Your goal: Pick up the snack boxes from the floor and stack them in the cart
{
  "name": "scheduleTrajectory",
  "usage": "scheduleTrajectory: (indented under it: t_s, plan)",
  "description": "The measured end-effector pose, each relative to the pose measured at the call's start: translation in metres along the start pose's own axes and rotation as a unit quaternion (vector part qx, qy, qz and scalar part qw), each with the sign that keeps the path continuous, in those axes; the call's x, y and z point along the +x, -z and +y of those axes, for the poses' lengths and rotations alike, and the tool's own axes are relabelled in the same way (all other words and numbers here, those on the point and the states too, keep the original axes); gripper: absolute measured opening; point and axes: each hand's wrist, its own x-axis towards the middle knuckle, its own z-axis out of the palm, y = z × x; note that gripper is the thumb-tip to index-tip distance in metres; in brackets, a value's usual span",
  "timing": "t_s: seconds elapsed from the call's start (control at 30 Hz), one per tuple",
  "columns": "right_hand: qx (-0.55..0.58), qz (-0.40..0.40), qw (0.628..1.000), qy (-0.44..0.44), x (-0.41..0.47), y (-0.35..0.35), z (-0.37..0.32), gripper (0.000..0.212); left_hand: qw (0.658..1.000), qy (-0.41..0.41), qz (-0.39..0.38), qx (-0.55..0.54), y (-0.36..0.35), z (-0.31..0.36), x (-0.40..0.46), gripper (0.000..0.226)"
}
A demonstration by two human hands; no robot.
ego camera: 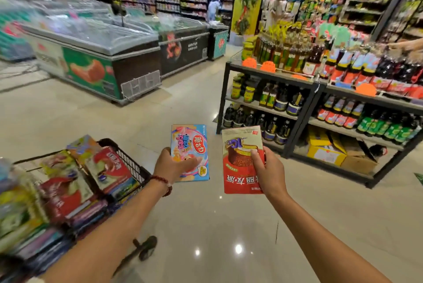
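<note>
Snack boxes fill both my hands near the middle of the frame: my left hand (175, 165) is clamped on a blue box (190, 145), thumb across its lower front, and my right hand (267, 168) is clamped on a red box (240, 159), fingers (256, 159) pressed over its printed face. Both boxes are held upright above the pale tiled floor (194, 104), side by side but not touching. A beaded bracelet (163, 182) circles my left wrist. At the lower left of the frame sits the black cart (128, 159), already loaded with flat boxes lying in rows and leaning on one another; it is blurred, so I cannot count them. One cart wheel (147, 248) shows beneath my left forearm. To the right stands a dark shelf rack (304, 109) crowded with bottles and jars, with a yellow carton (325, 147) on its bottom level. Chest freezers (109, 54) line the upper left.
</note>
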Motion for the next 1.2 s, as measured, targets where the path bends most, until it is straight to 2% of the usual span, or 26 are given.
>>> scheduleTrajectory:
  t_s: [0.17,0.3,0.47,0.53,0.63,0.67,0.77,0.8,0.97,1.13,1.2]
  plan:
    - [0.005,-0.073,0.996,0.043,0.039,-0.086,-0.044,0.033,0.997,-0.013,0.077,0.001,0.077,0.007,0.027,0.051]
    - [0.001,-0.131,0.988,0.079,0.062,-0.163,-0.078,0.032,0.991,-0.012,0.135,0.005,0.146,0.001,0.05,0.08]
    - [0.018,-0.193,0.975,0.105,0.078,-0.25,-0.12,0.024,0.982,0.005,0.19,0.015,0.22,0.0,0.07,0.051]
    - [0.029,-0.213,0.971,0.109,0.085,-0.281,-0.133,0.022,0.977,0.014,0.213,0.021,0.248,-0.006,0.079,0.059]
    - [0.034,-0.236,0.964,0.117,0.096,-0.321,-0.146,0.021,0.967,0.029,0.25,0.024,0.284,-0.019,0.095,0.093]
    - [0.036,-0.244,0.962,0.118,0.1,-0.333,-0.149,0.021,0.964,0.045,0.26,0.02,0.295,-0.026,0.1,0.093]
    - [0.035,-0.277,0.952,0.124,0.11,-0.368,-0.152,0.021,0.957,0.074,0.281,0.025,0.313,-0.039,0.111,0.069]
    - [0.036,-0.29,0.948,0.123,0.114,-0.38,-0.151,0.022,0.954,0.078,0.288,0.023,0.317,-0.041,0.115,0.068]
    - [0.041,-0.352,0.926,0.133,0.131,-0.431,-0.152,0.022,0.934,0.116,0.336,0.018,0.335,-0.052,0.132,0.081]
    - [0.045,-0.399,0.906,0.135,0.148,-0.479,-0.159,0.021,0.917,0.132,0.377,0.008,0.361,-0.076,0.149,0.115]
    - [0.04,-0.413,0.9,0.135,0.153,-0.498,-0.161,0.021,0.908,0.151,0.39,-0.001,0.371,-0.094,0.156,0.113]
